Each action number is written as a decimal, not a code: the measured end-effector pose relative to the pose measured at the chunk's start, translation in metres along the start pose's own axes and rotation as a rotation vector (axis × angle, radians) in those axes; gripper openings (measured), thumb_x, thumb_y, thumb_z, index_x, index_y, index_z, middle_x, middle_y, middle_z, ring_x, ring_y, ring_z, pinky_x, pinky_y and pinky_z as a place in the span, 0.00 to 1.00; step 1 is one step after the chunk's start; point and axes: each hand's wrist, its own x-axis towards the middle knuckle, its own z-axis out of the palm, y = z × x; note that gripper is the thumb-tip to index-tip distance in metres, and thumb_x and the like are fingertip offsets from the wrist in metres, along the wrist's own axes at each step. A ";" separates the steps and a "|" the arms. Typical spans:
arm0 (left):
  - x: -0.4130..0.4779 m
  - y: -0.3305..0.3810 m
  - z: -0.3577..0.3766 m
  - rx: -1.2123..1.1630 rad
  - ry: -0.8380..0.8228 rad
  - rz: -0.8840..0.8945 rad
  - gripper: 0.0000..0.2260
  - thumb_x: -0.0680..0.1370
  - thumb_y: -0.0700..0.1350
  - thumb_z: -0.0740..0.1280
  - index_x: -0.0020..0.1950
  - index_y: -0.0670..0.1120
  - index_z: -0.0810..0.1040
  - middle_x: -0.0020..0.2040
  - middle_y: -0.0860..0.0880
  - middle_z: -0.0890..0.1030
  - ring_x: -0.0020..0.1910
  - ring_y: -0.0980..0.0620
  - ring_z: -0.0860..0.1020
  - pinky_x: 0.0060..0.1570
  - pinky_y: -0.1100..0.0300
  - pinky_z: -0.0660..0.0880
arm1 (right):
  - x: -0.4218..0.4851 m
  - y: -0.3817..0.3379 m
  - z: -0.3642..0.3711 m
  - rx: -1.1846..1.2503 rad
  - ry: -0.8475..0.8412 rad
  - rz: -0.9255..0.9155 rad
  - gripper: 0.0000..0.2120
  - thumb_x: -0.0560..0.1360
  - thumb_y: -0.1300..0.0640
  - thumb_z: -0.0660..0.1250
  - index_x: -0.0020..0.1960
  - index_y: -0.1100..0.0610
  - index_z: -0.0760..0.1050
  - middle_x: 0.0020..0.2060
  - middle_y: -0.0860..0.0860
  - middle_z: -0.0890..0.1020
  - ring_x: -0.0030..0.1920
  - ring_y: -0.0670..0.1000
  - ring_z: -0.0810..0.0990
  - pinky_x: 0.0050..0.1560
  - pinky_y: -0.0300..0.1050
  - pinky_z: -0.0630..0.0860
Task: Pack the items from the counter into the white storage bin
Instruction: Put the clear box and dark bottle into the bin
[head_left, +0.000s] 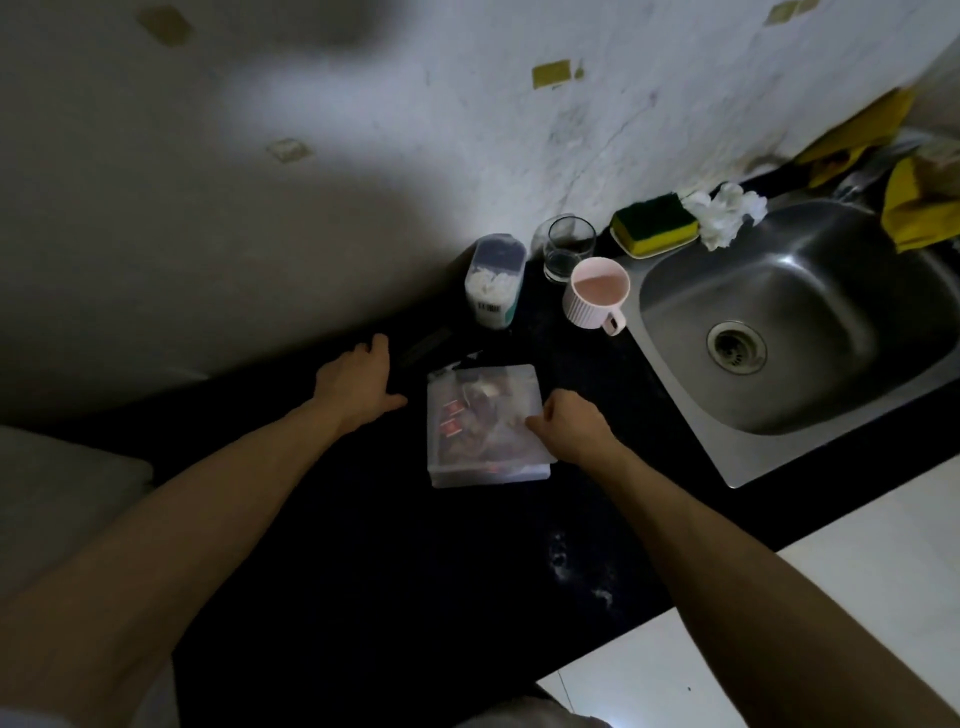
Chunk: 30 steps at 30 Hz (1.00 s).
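Note:
The white translucent storage bin (488, 470) stands on the dark counter (395, 561), its lid (511, 382) across the top; small items with red labels show dimly through it. My right hand (569, 428) grips the bin's right edge with curled fingers. Left of the bin, my left hand (358, 382) lies over the counter with its fingers spread, holding nothing. Just beyond its fingertips lies a dark flat object (423, 347), hard to make out in the gloom.
Behind the bin stand a clear container of cotton swabs (493, 283), a drinking glass (569, 247) and a pink ribbed mug (597, 293). A steel sink (810, 322) fills the right side. A sponge (654, 223) and crumpled tissue (727, 213) sit at its back edge.

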 end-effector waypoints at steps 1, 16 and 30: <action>-0.001 0.000 0.001 0.000 0.000 -0.004 0.39 0.70 0.61 0.73 0.70 0.43 0.60 0.60 0.40 0.75 0.54 0.41 0.78 0.45 0.50 0.78 | -0.001 0.000 0.000 0.006 -0.011 -0.001 0.14 0.76 0.49 0.67 0.53 0.59 0.72 0.47 0.55 0.77 0.47 0.56 0.79 0.43 0.48 0.74; -0.039 -0.012 0.004 -0.122 -0.002 -0.089 0.40 0.67 0.67 0.73 0.67 0.43 0.65 0.58 0.43 0.78 0.52 0.44 0.79 0.40 0.56 0.74 | -0.027 -0.008 -0.001 0.032 -0.007 -0.015 0.08 0.77 0.53 0.63 0.50 0.59 0.70 0.43 0.54 0.75 0.43 0.54 0.76 0.36 0.44 0.70; -0.100 -0.038 -0.045 -0.072 0.120 -0.089 0.30 0.70 0.68 0.68 0.58 0.44 0.69 0.56 0.42 0.79 0.51 0.41 0.80 0.39 0.55 0.71 | -0.100 -0.029 -0.024 0.043 0.172 -0.095 0.03 0.74 0.59 0.60 0.46 0.57 0.72 0.41 0.52 0.76 0.41 0.53 0.76 0.38 0.45 0.71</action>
